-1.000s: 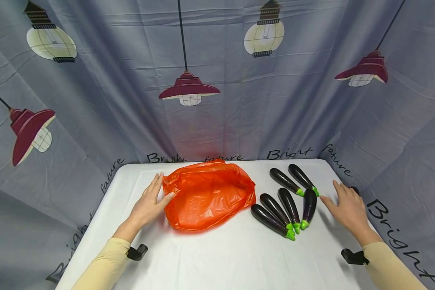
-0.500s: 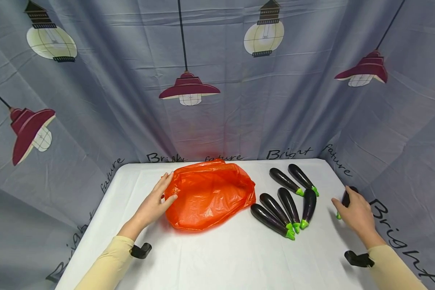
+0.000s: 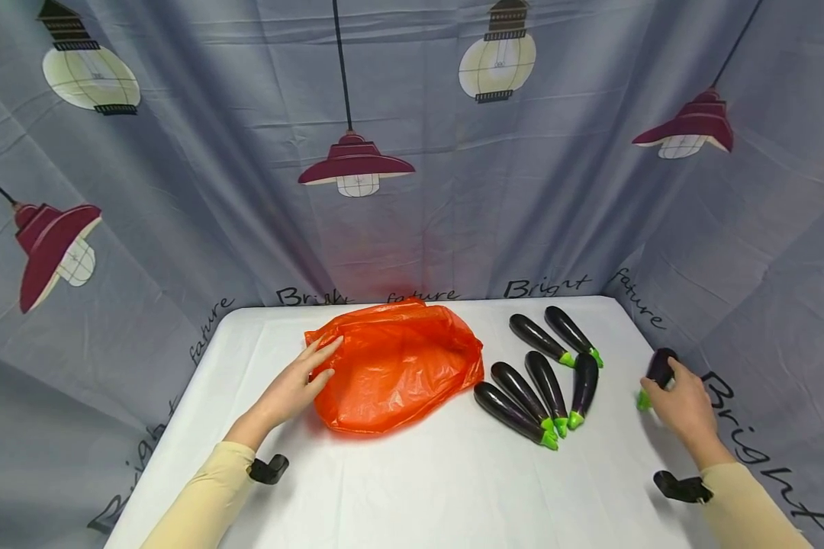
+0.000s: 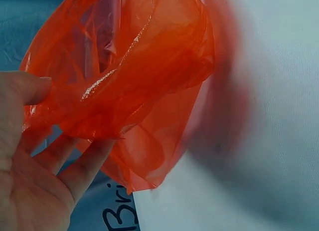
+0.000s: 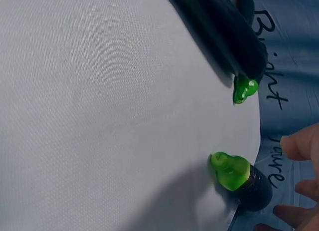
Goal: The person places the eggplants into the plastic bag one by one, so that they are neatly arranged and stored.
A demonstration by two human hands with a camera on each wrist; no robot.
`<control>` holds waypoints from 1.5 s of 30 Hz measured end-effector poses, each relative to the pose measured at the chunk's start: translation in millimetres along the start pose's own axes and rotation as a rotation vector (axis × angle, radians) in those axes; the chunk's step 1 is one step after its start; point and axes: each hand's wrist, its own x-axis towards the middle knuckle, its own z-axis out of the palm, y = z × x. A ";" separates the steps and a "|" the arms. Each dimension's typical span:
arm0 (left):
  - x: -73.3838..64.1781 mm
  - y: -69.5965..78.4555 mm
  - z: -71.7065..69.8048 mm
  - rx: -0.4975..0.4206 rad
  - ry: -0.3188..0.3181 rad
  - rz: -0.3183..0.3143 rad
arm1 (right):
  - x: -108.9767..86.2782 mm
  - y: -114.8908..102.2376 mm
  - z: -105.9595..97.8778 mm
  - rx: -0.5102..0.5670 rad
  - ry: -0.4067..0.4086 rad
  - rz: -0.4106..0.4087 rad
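Note:
An orange-red plastic bag lies on the table with its mouth spread wide. At its left rim is my left hand, fingers extended. In the left wrist view the fingers reach behind the bag's thin film, with the thumb apart from them. A lone dark purple eggplant lies by the table's right edge, its green cap toward me. Beside it is my right hand, fingers spread loosely. The right wrist view shows these fingers close to the eggplant, not wrapped around it.
Several more eggplants lie grouped right of the bag on the white tablecloth. Grey curtains printed with lamps and lettering stand around the table's back and sides.
My left hand has shifted slightly right, its fingers now farther over the bag's rim. My right hand has moved right and toward me, beside the lone eggplant, which was mostly hidden behind it earlier.

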 end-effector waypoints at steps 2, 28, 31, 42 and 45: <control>-0.1 -0.6 0.1 0.008 0.002 -0.012 | 1.9 2.1 -0.3 0.010 -0.007 0.017; 0.7 -3.1 0.6 -0.078 -0.001 -0.052 | 16.8 7.6 3.4 0.002 -0.104 0.183; 1.1 -3.0 1.1 -0.058 0.004 -0.046 | 17.8 6.6 4.0 -0.002 -0.104 0.170; 0.1 -1.4 -0.7 -0.003 0.034 -0.041 | 22.6 3.8 7.4 0.001 -0.085 0.214; -0.3 -1.3 -1.8 -0.011 0.022 -0.039 | 25.1 4.9 7.9 -0.004 -0.091 0.212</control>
